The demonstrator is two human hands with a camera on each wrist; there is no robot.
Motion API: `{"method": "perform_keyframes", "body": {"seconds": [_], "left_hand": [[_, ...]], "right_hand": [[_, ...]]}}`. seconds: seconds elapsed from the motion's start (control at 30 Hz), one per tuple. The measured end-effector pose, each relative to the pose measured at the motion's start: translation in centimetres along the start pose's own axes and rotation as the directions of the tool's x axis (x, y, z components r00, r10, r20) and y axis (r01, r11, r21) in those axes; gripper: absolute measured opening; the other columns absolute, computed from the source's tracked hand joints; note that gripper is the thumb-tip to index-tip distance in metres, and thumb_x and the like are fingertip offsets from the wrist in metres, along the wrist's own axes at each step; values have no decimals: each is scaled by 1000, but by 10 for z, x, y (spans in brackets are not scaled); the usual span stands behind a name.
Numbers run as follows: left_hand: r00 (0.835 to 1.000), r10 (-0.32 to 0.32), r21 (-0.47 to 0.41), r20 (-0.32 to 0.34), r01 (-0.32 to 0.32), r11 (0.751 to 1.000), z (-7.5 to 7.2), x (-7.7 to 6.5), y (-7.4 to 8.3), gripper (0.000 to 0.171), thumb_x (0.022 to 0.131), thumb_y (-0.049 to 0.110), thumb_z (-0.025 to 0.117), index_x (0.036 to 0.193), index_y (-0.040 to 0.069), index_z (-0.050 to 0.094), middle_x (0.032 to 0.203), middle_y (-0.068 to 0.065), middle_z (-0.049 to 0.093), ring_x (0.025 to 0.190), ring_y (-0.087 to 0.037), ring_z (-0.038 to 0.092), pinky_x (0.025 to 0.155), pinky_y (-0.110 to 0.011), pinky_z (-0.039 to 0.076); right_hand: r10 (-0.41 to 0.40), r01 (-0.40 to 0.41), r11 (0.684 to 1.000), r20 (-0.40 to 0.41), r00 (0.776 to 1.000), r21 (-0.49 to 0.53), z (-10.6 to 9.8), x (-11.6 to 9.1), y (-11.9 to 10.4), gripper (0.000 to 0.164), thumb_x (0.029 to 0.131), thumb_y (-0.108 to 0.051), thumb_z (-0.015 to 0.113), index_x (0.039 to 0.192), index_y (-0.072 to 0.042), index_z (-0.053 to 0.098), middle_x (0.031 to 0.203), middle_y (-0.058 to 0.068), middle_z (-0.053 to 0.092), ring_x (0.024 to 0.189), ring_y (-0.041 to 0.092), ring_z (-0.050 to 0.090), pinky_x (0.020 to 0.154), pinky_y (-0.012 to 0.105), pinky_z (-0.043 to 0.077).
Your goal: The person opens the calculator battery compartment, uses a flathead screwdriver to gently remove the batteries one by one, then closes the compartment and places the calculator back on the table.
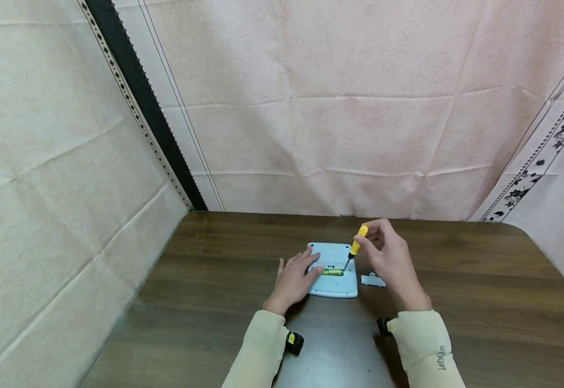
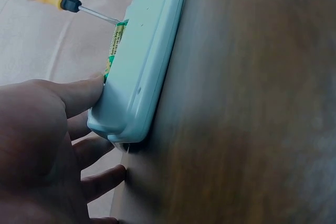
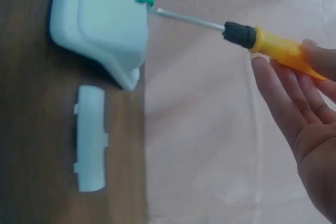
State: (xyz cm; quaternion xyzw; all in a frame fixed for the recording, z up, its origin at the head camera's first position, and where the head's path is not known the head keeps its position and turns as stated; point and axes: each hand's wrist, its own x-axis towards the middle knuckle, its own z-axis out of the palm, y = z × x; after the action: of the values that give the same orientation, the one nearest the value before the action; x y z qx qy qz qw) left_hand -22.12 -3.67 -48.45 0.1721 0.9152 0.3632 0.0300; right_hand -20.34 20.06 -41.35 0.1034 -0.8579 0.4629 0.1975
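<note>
A light blue flat plastic device (image 1: 332, 288) lies on the table, its battery slot facing up. One green and yellow battery (image 2: 114, 51) sits in the slot. My left hand (image 1: 293, 280) rests on the device's left side, thumb by the battery's left end and fingers spread at the edge. Between thumb and fingertips, my right hand (image 1: 394, 261) pinches the yellow handle of a screwdriver (image 3: 278, 48). Its shaft slants down, with the tip right at the battery's right end. The detached battery cover (image 3: 91, 139) lies to the right of the device.
The brown wooden table (image 1: 204, 323) runs under everything. Light patterned cloth (image 1: 340, 134) hangs behind its far edge, and more cloth (image 1: 58, 188) hangs at the left. Small screw holes mark the device's back.
</note>
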Motion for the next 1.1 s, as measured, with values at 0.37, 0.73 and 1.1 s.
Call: {"method": "perform_keyframes", "body": {"seconds": [0.37, 0.73, 1.1], "left_hand": [[1000, -18, 13, -1, 18, 1000, 1, 2, 1, 51, 111, 43, 54, 156, 18, 57, 169, -3, 37, 154, -35, 35, 124, -69, 8], [1000, -18, 8, -5, 18, 1000, 0, 2, 2, 51, 111, 43, 55, 156, 18, 57, 169, -3, 38, 154, -35, 36, 124, -69, 8], [1000, -11, 5, -7, 11, 1000, 0, 2, 1, 51, 111, 42, 55, 156, 18, 57, 169, -4, 38, 154, -35, 36, 124, -69, 8]], "right_hand": [[-70, 75, 990, 39, 997, -117, 16, 1, -25, 33, 95, 2, 78, 122, 2, 58, 108, 16, 66, 97, 31, 67, 85, 50, 62], [5, -3, 993, 20, 1000, -116, 20, 0, -27, 34, 97, -1, 77, 125, 1, 57, 111, 17, 64, 101, 33, 66, 88, 51, 61], [75, -75, 997, -9, 997, -30, 10, 2, -9, 35, 99, -3, 76, 127, -1, 55, 110, 16, 65, 99, 30, 66, 77, 16, 54]]}}
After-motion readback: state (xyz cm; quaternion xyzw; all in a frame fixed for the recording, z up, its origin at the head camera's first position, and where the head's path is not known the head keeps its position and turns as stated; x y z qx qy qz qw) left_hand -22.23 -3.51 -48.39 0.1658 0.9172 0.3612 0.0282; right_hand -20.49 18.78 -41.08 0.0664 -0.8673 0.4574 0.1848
